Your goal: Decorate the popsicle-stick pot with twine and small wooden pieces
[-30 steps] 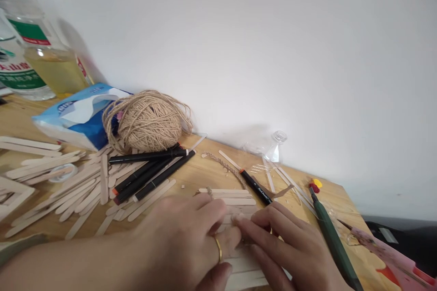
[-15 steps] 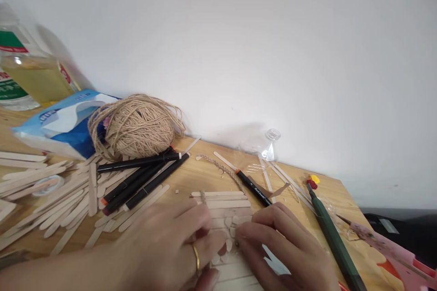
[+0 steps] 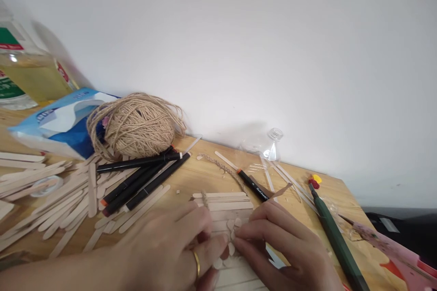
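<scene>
A panel of craft sticks (image 3: pixel 227 213) laid side by side lies in front of me, with a bit of twine across its upper left. Small rounded wooden pieces (image 3: pixel 231 249) form a cluster on the panel, between my hands. My left hand (image 3: pixel 180 248), a gold ring on one finger, rests over the panel's left side. Its fingers are curled closed by the cluster, and what they grip is hidden. From the right, my right hand (image 3: pixel 283 243) pinches a small wooden piece at the cluster's edge with thumb and fingertips.
Loose craft sticks (image 3: pixel 68 209), black markers (image 3: pixel 146 163) and a twine ball (image 3: pixel 139 127) lie left, near a tissue pack (image 3: pixel 64 122) and bottle (image 3: pixel 34 77). Rightward are another marker (image 3: pixel 252 185), clear plastic bottle piece (image 3: pixel 273 145), green pen-like tool (image 3: pixel 336 236) and pink glue gun (image 3: pixel 389 245).
My right fingertips have shifted slightly at the cluster, and a couple of small pieces there sit differently. The left hand has barely moved. The whole view has tilted a little.
</scene>
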Tool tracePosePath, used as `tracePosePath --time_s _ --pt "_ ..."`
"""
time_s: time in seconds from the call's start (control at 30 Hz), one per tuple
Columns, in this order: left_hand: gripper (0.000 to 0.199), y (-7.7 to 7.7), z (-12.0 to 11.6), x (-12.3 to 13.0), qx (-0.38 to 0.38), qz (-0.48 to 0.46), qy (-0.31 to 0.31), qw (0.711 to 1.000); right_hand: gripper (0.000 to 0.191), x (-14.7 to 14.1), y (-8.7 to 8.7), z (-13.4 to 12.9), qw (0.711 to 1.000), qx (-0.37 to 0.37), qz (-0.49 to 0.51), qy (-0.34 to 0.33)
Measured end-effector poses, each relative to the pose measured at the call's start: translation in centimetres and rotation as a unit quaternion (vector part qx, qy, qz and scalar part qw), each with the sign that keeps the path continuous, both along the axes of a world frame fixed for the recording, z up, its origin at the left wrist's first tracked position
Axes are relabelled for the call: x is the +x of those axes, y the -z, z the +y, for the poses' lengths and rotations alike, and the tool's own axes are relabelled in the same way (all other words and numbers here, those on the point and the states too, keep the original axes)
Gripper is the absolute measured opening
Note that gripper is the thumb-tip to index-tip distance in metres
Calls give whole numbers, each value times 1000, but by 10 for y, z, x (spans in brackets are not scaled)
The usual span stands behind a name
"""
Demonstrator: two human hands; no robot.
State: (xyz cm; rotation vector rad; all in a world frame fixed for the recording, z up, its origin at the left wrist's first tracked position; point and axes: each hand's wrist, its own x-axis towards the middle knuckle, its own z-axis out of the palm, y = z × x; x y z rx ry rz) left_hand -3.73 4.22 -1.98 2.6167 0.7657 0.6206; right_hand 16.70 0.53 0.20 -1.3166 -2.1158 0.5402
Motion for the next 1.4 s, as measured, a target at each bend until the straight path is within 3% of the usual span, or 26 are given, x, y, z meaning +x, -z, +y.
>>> tracePosePath --time_s 0.57,0.77,0.97,1.2,1.33,1.4 --pt "18 0 1 -2 11 -28 9 1000 12 3 -8 2 999 -44 -16 -8" --pt "22 -9 19 -2 18 -66 8 998 16 5 -5 -1 999 -12 26 16" --pt "19 -18 42 13 7 -84 52 995 24 13 1 -7 998 19 43 47" --pt "19 -34 55 28 58 56 178 981 23 25 5 -11 996 26 38 78" --pt "19 -38 52 34 130 74 200 968 24 29 4 -13 995 35 34 87" --pt "20 -39 48 37 150 73 182 969 19 29 3 -15 994 46 37 95"
